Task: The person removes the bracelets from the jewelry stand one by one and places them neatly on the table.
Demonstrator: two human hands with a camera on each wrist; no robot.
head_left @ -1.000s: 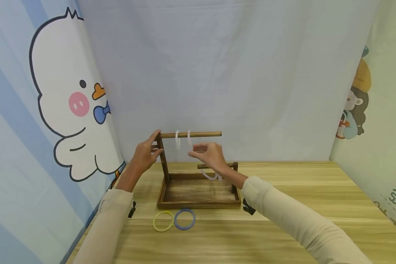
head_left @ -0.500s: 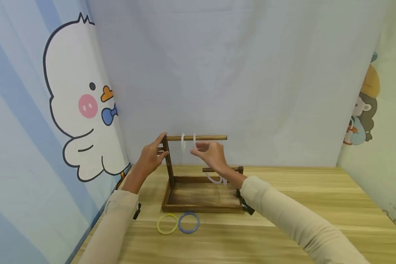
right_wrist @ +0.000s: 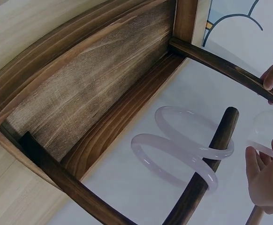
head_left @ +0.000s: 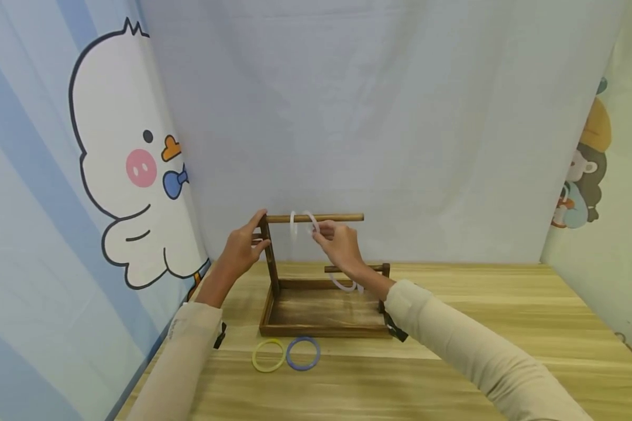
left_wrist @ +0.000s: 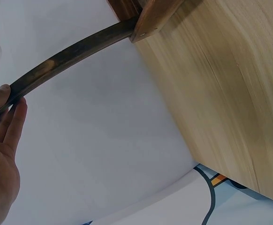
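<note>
A dark wooden rack [head_left: 326,331] has a tray base, a tall upright [head_left: 271,266] with a top bar [head_left: 342,217], and a lower peg [head_left: 333,269]. My left hand [head_left: 242,248] grips the upright near its top, thumb and fingers on either side. With thumb and fingertips, my right hand [head_left: 342,245] pinches a pale translucent bangle [head_left: 314,221], which loops the top bar and leans. Left of it a white bangle [head_left: 293,227] hangs on the same bar. Two pale lilac bangles [right_wrist: 174,147] hang on the lower peg, partly hidden by my right forearm in the head view.
A yellow bangle [head_left: 268,371] and a blue bangle [head_left: 303,369] lie side by side on the wood-grain table [head_left: 400,386], just in front of the tray. A pale curtain [head_left: 400,146] stands behind the rack, and printed cloths flank both sides.
The pale bangle at my right hand has turned from hanging edge-on to slanting, and my right fingers now pinch it. My left hand keeps its grip. The head view has shifted slightly.
</note>
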